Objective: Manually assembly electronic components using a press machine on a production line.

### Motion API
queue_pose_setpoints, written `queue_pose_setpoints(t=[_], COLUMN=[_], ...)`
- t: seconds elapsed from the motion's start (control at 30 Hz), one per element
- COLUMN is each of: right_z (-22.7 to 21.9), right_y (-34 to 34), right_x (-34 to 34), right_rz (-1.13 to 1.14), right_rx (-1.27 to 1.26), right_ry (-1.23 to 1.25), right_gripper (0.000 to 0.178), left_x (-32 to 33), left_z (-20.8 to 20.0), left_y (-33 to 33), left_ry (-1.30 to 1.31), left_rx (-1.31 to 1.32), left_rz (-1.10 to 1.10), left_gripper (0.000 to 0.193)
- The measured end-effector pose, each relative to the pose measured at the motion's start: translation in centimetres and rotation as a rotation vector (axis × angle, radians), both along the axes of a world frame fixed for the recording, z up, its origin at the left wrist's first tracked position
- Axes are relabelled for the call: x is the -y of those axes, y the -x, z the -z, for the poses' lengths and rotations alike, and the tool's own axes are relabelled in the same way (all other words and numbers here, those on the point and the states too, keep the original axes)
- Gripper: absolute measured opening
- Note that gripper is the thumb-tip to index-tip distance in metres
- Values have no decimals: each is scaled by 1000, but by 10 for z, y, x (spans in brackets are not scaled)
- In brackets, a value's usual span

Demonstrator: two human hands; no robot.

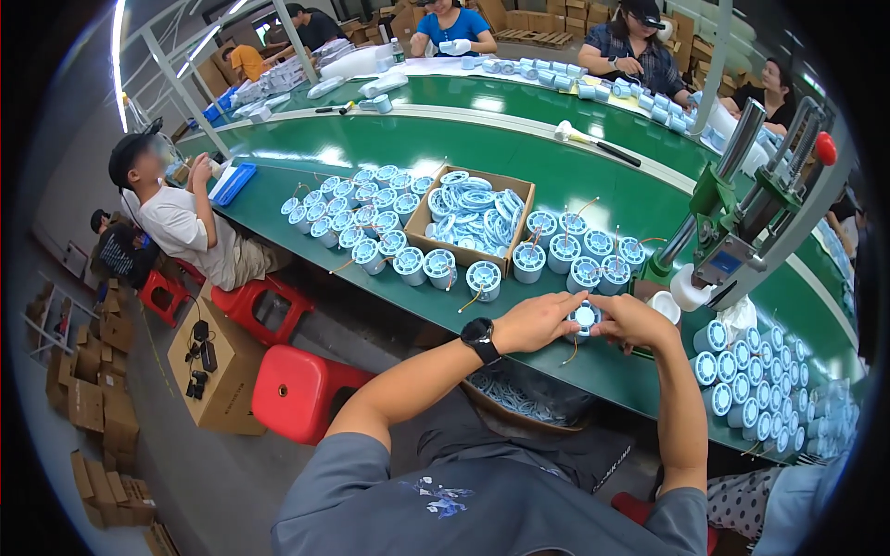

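Note:
Near the table's front edge, both my hands are closed round a light-blue, drum-shaped part (584, 318) with a slotted ring on top. A thin orange-brown wire trails from its near side. My left hand (540, 320), with a black watch on the wrist, grips it from the left. From the right, my right hand (642, 322) presses against it, thumbs and forefingers meeting round its top. Just beyond my fingers stand similar light-blue drum-shaped parts (564, 251) with thin wires. An open cardboard box (419, 225) of loose light-blue rings is left of them.
A green lever press (732, 246) with a red knob stands right of my hands. More drum-shaped parts (751, 375) fill the right side and far left. A hammer-like tool (598, 144) lies beyond the box. Red stools (301, 394) stand at left; several people work around the tables.

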State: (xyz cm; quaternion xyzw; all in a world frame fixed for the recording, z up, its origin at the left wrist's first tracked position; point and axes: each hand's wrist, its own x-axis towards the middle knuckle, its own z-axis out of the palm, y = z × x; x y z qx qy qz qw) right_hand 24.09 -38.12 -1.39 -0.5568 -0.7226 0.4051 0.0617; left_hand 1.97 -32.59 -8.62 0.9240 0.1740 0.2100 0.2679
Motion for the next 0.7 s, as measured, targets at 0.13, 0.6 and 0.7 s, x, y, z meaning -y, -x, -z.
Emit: queue_pose_setpoints(t=[0.13, 0.6, 0.7], right_z=[-5, 53, 61], right_y=[3, -14, -9], right_x=[8, 21, 37], right_rz=[101, 251, 286], right_rx=[-29, -320, -201], right_ry=[140, -215, -410], right_gripper=[54, 68, 72], left_x=[10, 0, 8], left_z=[10, 23, 27], left_y=[-1, -9, -6], left_ry=[-32, 224, 338], left_rx=[62, 180, 263], left_rz=[-35, -56, -45], left_gripper=[58, 70, 75])
